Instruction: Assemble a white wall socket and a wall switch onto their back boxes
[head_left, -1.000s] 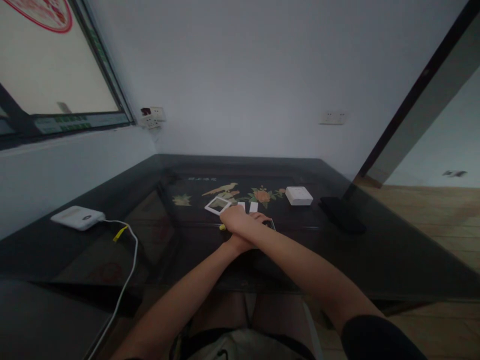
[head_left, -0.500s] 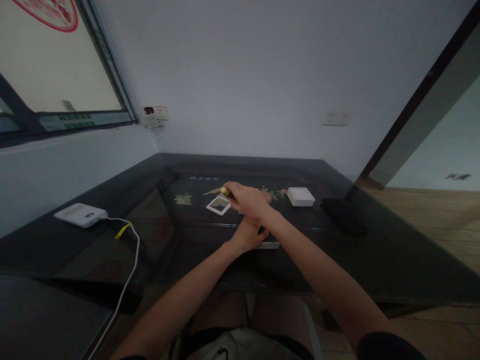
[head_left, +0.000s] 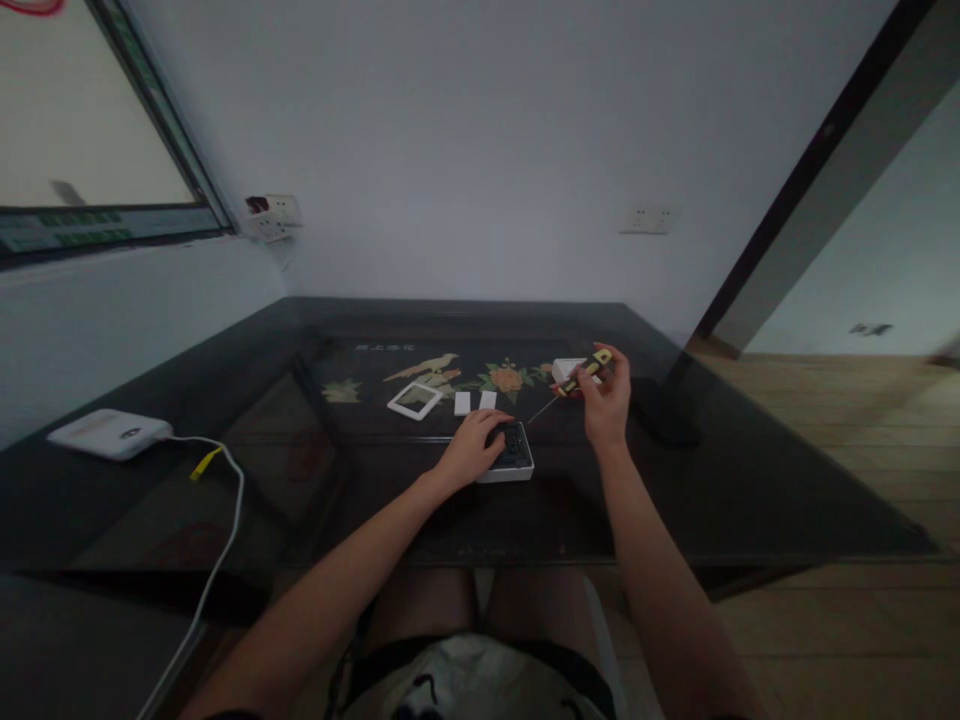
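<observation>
My right hand (head_left: 606, 392) is raised at the right, closed around the yellow and black handle of a screwdriver (head_left: 583, 374). Its thin metal shaft points down and left. My left hand (head_left: 472, 447) grips a white square wall switch (head_left: 517, 458) by its left side, thumb and fingers over the edge. Dark inner parts show in the switch's open face; its left part is hidden under my hand. Beyond that hand lie two small white rectangular pieces (head_left: 463, 403) and a white square frame (head_left: 415, 400).
A white box (head_left: 568, 370) sits partly behind the screwdriver. Right of my right hand lies a dark flat object (head_left: 666, 412). A white device (head_left: 112, 433) with a cable (head_left: 238, 500) and yellow tag is at the left of the black table (head_left: 360, 510).
My right hand has swung from over my left hand out to the right, carrying the screwdriver. The switch's dark inside and the two white pieces have come into sight. The view has shifted slightly.
</observation>
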